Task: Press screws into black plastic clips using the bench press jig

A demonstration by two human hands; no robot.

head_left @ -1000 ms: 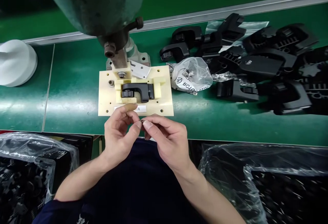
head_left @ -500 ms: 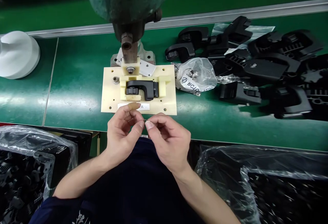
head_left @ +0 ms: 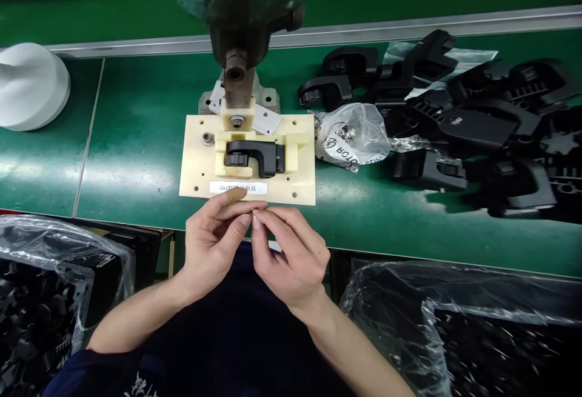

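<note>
My left hand (head_left: pixel 213 242) and my right hand (head_left: pixel 291 251) meet fingertip to fingertip just below the cream fixture plate (head_left: pixel 195 166). Both pinch something tiny between thumb and forefinger; it is too small to name. A black plastic part (head_left: pixel 254 156) sits seated in the fixture's raised nest, under the ram of the green press (head_left: pixel 236 73). A white label (head_left: pixel 237 188) lies on the plate's near edge, right above my fingers.
A pile of black plastic parts (head_left: pixel 459 118) covers the green bench at right, beside a small clear bag (head_left: pixel 352 133). A white dome-shaped object (head_left: pixel 31 85) sits far left. Plastic-lined bins of black parts (head_left: pixel 477 330) (head_left: pixel 45 300) flank my lap.
My hands have drawn slightly closer together and the fingertips now touch. The view has shifted a little, so the press and fixture sit further right in the frame.
</note>
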